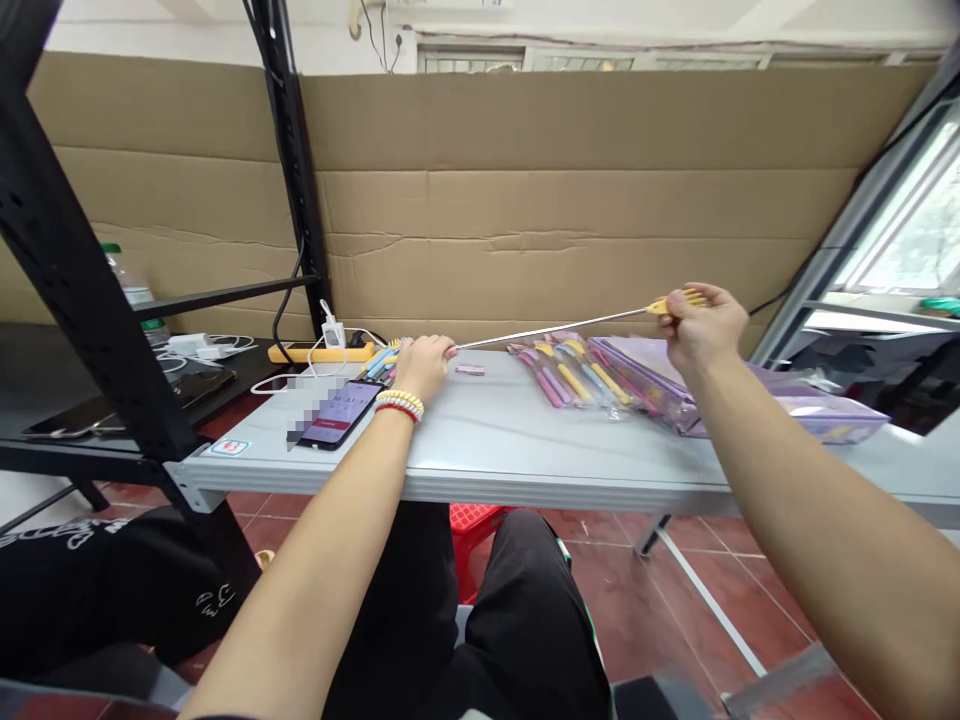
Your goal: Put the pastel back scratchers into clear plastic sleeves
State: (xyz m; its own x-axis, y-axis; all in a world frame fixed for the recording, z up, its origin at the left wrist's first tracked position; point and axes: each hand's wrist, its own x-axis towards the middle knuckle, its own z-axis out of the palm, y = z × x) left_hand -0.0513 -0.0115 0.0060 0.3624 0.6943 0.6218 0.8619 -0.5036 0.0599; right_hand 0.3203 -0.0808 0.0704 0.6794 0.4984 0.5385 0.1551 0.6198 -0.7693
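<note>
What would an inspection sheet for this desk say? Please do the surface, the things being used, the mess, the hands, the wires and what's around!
Surface: pale grey tabletop, things mostly along its back.
Job's things: thin rod stretched between the hands, with a yellow end piece.
Clutter: phone, small pink item, bagged coloured sticks, purple plastic folders.
Hands: left hand closed at one end of the rod; right hand grips the yellow end piece.
Cables: white cables by a white charger at the yellow power strip.
Surroundings: cardboard panel behind, black shelf frame at left, red stool below.
</note>
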